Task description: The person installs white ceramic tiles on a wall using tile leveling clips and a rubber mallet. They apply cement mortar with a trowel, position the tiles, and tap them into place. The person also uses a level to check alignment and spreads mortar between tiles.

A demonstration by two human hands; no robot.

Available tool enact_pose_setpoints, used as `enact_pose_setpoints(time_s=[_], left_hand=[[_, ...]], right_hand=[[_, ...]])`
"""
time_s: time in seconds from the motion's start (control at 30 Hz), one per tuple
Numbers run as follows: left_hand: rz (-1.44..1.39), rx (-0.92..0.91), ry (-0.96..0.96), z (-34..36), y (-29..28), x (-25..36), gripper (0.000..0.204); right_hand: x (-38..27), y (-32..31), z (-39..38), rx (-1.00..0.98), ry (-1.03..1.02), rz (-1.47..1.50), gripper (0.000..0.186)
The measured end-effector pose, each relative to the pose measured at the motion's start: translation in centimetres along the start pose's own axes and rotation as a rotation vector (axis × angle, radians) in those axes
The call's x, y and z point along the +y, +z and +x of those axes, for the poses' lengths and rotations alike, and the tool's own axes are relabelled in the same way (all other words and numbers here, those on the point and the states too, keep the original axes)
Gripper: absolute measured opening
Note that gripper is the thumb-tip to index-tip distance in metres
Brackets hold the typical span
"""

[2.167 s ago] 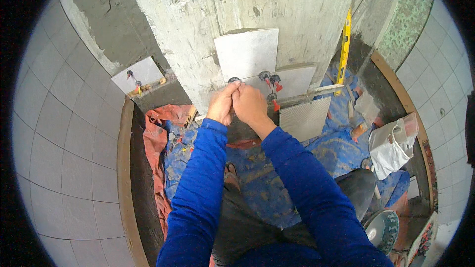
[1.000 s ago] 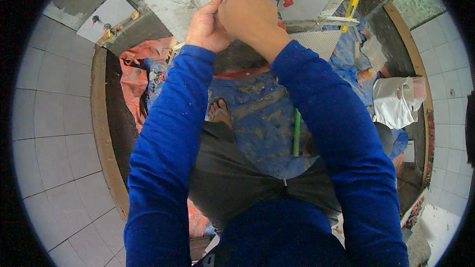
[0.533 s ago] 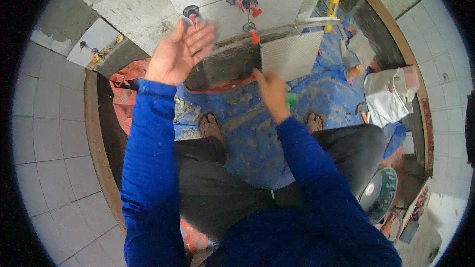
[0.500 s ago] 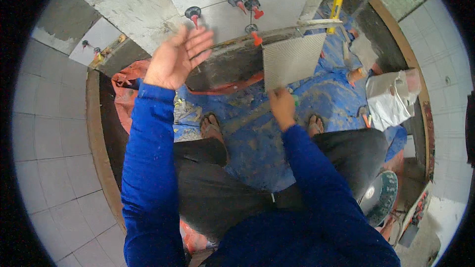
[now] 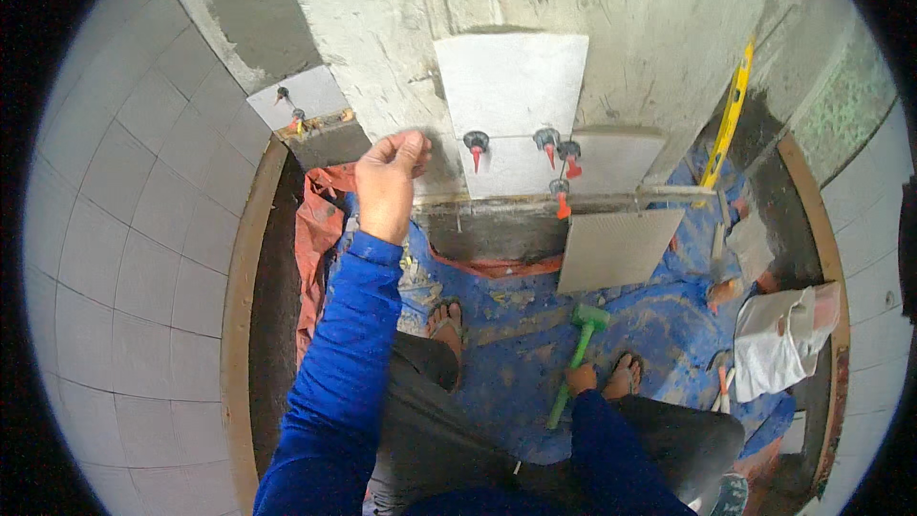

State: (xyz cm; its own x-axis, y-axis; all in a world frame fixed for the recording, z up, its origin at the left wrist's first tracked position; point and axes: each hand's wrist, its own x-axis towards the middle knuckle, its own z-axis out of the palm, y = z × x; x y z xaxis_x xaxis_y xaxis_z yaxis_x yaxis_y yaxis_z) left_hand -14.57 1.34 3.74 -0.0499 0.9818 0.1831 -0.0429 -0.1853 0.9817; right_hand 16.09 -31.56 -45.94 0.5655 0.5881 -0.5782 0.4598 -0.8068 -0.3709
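Note:
My left hand (image 5: 387, 177) is raised in front of the concrete wall (image 5: 659, 10), left of a white tile (image 5: 511, 81) with levelling clips; its fingers are curled into a pinch, and whatever they may hold is too small to make out. The nearest clip (image 5: 476, 148), black with a red tip, is just to its right. More red-tipped clips (image 5: 564, 158) sit on the tile joints. Low at the right, my right hand (image 5: 581, 377) grips the handle of a green rubber mallet (image 5: 590, 318), below a ridged-back tile (image 5: 616, 248).
A blue tarp (image 5: 497, 344) and orange sheet (image 5: 320, 201) cover the floor around my feet. A yellow level (image 5: 728, 110) leans at the right, above a white bag (image 5: 774, 344). Tiled walls (image 5: 134, 306) with wooden battens stand on both sides; a small clipped tile (image 5: 298, 96) is at the left.
Both hands have left the clip they were on together. My left hand has gone from open palm to curled fingers; my right has dropped and taken hold of the mallet. The view has tilted up.

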Motion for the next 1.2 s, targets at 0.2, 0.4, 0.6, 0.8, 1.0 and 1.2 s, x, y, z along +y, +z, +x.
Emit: enact_pose_setpoints(time_s=[0.2, 0.4, 0.6, 0.8, 1.0, 1.2], left_hand=[[-0.057, 0.137, 0.141, 0.5, 2.4, 0.3, 0.026], [-0.089, 0.090, 0.069, 0.5, 2.8, 1.3, 0.028], [-0.088, -0.053, -0.045, 0.9, 1.5, 2.0, 0.024], [-0.016, -0.030, -0.060, 0.9, 1.8, 1.1, 0.025], [0.196, -0.005, 0.029, 1.3, 2.6, 0.4, 0.028], [0.242, 0.068, 0.077, 1.3, 3.3, 0.1, 0.020]], right_hand=[[-5.4, -4.7, -2.1, -0.143, 0.038, 0.953, 0.042], [-17.3, -15.2, -16.1, 0.390, -0.155, 1.181, 0.031], [-26.7, -31.3, -25.4, 0.593, -0.772, 0.994, 0.027], [-30.9, -39.7, -27.6, 0.408, -0.988, 0.879, 0.051], [-31.1, -40.2, -27.5, 0.661, -0.946, 0.542, 0.054], [-33.0, -43.3, -29.8, 0.927, -1.201, 0.268, 0.051]])
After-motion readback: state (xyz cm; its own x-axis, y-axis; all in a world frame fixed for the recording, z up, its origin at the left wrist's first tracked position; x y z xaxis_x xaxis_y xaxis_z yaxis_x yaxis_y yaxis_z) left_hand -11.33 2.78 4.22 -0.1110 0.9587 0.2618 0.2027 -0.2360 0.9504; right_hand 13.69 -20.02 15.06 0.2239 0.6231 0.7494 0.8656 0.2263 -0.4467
